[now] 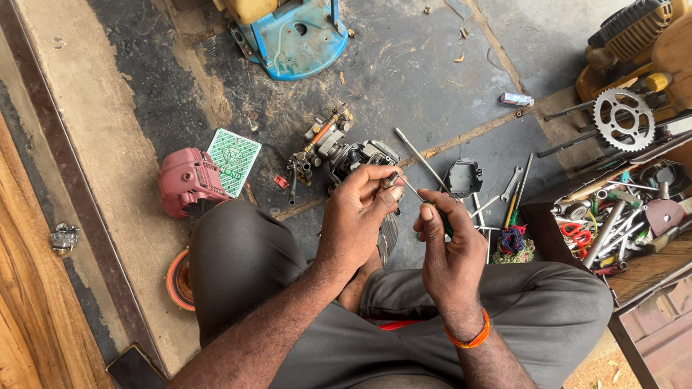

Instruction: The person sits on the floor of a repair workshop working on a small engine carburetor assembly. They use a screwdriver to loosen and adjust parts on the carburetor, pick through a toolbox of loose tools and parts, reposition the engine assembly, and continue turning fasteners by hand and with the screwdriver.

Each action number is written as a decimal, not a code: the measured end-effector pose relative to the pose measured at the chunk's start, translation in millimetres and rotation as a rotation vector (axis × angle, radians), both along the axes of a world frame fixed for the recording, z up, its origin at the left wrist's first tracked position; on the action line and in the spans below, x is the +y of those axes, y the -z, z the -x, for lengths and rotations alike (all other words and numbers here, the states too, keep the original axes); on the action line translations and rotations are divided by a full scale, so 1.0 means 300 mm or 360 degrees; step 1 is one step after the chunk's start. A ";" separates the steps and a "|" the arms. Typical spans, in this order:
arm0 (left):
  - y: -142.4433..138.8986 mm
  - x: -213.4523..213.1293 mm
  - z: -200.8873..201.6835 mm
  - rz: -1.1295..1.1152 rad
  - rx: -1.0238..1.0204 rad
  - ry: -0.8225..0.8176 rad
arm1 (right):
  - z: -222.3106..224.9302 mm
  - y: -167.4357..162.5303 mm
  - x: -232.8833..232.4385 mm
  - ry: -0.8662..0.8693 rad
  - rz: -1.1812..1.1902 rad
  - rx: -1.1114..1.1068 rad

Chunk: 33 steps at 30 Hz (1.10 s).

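The left hand [358, 209], at the centre of the frame, is closed around a small metal part [390, 180], pinched between thumb and fingertips and held above the lap so the other hand can reach it. The right hand [448, 241], just right of centre, grips a thin screwdriver [417, 194] by its green handle; the shaft slants up-left and its tip meets the part, which suggests the left hand serves as the clamp while the right does the turning. An orange band [468, 337] circles the right wrist.

The person sits cross-legged on the floor [432, 79], knees spread in grey trousers [548, 310], keeping the work close over the lap.

Directly above the hands lies a small engine assembly [339, 148], within arm's reach. Right of it rest a long rod [420, 158], a black frame piece [463, 178], a spanner [511, 184] and a bundle of coloured thread [513, 241], spread flat for easy picking. At the right edge an open toolbox [623, 216] holds mixed tools, with a sprocket [623, 119] above it. To the left sit a red cover [187, 180] and a green patterned card [234, 160]. A blue base [295, 36] stands at the top edge; a small lighter [516, 99] lies upper right.
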<state>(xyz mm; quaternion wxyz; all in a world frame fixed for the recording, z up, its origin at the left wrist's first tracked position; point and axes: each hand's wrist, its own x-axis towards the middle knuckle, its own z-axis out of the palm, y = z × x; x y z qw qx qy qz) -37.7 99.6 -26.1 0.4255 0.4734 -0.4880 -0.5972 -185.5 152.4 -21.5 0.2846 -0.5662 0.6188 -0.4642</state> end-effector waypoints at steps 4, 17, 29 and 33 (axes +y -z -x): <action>-0.003 0.003 0.007 -0.0006 -0.0010 -0.0025 | -0.004 0.001 0.006 0.0020 -0.0002 -0.0002; 0.006 0.014 0.016 0.0026 0.0023 -0.0077 | -0.018 0.022 0.009 0.0042 0.0034 0.0043; 0.020 0.010 0.021 0.0050 -0.0026 -0.0062 | -0.012 0.019 0.005 0.0051 -0.0052 -0.0014; 0.025 0.006 0.023 0.0119 -0.0052 -0.0064 | 0.013 0.006 -0.003 0.0003 -0.0079 -0.0048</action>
